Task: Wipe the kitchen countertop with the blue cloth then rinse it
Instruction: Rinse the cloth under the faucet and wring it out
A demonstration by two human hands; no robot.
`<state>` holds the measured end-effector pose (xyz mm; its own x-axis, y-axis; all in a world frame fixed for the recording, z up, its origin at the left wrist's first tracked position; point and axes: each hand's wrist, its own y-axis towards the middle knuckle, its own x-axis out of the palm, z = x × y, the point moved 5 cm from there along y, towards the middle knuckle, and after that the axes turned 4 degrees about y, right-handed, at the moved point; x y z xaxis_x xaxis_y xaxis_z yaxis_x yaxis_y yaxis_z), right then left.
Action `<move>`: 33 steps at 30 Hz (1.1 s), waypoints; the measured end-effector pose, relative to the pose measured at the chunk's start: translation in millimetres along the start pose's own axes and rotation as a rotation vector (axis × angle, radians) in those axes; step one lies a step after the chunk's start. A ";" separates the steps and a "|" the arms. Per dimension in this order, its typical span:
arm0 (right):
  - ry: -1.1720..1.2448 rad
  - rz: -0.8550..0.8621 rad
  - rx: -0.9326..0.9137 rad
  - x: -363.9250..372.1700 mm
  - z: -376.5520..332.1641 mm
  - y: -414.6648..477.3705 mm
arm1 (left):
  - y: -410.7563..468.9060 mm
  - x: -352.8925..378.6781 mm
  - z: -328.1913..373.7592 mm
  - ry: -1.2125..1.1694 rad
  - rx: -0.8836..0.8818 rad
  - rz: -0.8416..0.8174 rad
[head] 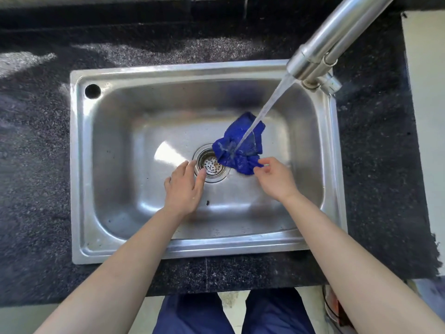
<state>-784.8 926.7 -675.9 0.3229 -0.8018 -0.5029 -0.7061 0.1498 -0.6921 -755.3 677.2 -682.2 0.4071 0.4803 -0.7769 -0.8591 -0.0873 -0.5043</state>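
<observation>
— Where is the cloth?

— The cloth point(240, 145) lies crumpled on the floor of the sink point(79, 165), just right of the drain point(210, 166), its left edge touching the drain's ring. Water point(265, 109) from the tap point(310, 56) at the far right corner lands on its middle.

— And the right hand?

— The right hand point(274, 179) is at the cloth's near right edge, thumb and forefinger curled and pinching the fabric there.

— The left hand?

— The left hand point(185, 189) is released, fingers loosely straight, holding nothing. Its fingertips reach over the drain's left rim, apart from the cloth.

— Around the sink?

— The dark speckled counter point(36, 141) borders it on every side.
</observation>
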 end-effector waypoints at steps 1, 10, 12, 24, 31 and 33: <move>0.011 0.027 -0.015 -2.4 -1.0 2.4 | 0.1 1.3 0.6 0.008 0.004 -0.007; -0.184 0.038 -0.330 20.7 -27.4 17.8 | 17.7 6.9 22.2 -0.022 0.101 0.017; -0.332 -0.048 -0.275 30.6 -18.1 17.5 | 27.0 8.8 28.9 -0.076 0.165 0.031; -0.345 0.039 -0.432 2.5 -27.9 7.7 | 51.6 30.2 51.6 0.016 0.106 0.071; 0.159 0.345 -0.514 -22.4 -79.4 -21.1 | 37.6 -32.5 42.7 -0.288 0.065 0.323; 0.313 0.420 -0.521 -29.3 -86.5 -30.8 | 34.6 -59.2 42.4 -0.390 0.057 0.426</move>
<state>-827.0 895.6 -595.1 -0.1805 -0.8763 -0.4467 -0.9635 0.2489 -0.0989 -822.3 682.8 -637.6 -0.1134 0.7003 -0.7048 -0.9419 -0.3014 -0.1479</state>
